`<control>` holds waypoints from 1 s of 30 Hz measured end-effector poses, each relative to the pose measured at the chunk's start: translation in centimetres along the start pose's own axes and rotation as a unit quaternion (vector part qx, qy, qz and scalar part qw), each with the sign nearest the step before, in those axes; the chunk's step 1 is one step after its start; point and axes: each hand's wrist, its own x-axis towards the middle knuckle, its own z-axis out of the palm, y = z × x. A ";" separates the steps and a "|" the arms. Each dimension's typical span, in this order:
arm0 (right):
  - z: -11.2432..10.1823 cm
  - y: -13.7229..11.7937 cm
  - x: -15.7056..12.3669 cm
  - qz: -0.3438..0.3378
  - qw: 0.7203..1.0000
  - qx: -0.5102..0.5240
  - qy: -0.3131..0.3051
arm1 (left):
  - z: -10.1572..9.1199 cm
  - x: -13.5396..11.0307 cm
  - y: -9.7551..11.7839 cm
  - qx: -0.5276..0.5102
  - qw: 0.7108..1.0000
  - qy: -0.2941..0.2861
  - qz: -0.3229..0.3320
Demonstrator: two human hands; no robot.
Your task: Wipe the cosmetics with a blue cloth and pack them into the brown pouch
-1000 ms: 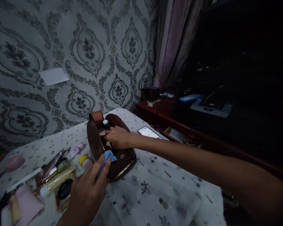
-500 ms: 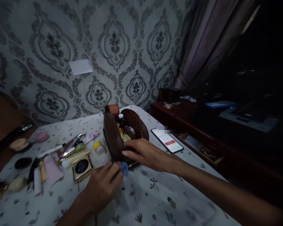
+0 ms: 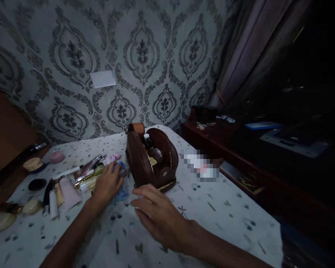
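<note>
My left hand (image 3: pixel 107 184) is over the right side of the cosmetics, its fingers closed on a crumpled blue cloth (image 3: pixel 122 195) that shows around them. Its palm and fingers hide whatever lies beneath. My right hand (image 3: pixel 160 217), slightly blurred, is in front of the brown handbag (image 3: pixel 141 165) with its fingers apart and nothing visible in them. Unzipped and upright, the bag holds a dark bottle with a white cap (image 3: pixel 147 139), a round jar (image 3: pixel 157 154) and a yellowish item (image 3: pixel 153 160).
Tubes, such as a pink one (image 3: pixel 69 193), and compacts, one of them black (image 3: pixel 37 185), spread over the patterned sheet at left. A blurred-out phone (image 3: pixel 201 165) lies right of the bag. Beyond the edge stands a dark red cabinet (image 3: pixel 206 139) with an open drawer (image 3: pixel 240 176).
My left hand has moved up and left with the blue cloth, from the bag's front to the cosmetics. My right hand has come away from the bag's opening, towards me.
</note>
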 end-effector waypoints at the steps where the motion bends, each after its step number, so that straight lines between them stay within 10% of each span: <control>1: 0.9 0.0 0.2 0.012 0.999 0.017 -0.035 | 0.3 0.2 0.0 -0.003 1.000 -0.014 0.007; 6: 6.6 2.0 1.3 0.176 0.976 0.093 -0.087 | 1.5 0.4 -0.3 -0.021 0.997 -0.068 0.021; 13: 13.3 5.8 1.8 0.257 0.957 0.131 0.007 | 1.6 0.6 -0.6 -0.099 0.994 -0.041 -0.027; 21: 12.1 5.0 2.0 0.305 0.922 0.231 0.059 | 1.8 -2.9 -0.2 -0.213 0.972 0.100 -0.025; 30: 11.6 4.8 2.2 0.334 0.786 0.514 0.084 | 1.3 -7.2 -0.8 -0.229 0.962 0.134 0.055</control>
